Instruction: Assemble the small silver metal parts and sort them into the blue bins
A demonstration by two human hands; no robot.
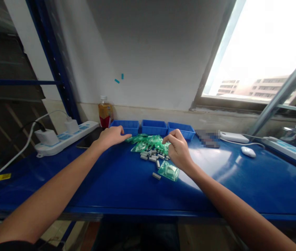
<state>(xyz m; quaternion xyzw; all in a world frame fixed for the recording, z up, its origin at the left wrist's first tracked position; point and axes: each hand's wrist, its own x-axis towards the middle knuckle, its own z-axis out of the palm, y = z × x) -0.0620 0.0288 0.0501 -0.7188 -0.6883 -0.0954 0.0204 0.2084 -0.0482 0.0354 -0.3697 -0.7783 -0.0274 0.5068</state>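
Here, left hand (113, 136) at the green packets (145, 141), right hand (178, 150) curled beside them, either grip I can't tell from here, small grey pieces (152, 159) lying close by.

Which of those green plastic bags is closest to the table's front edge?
The single bag lying apart, on the near side of the right hand; the other green bags are heaped farther back, by the blue bins.
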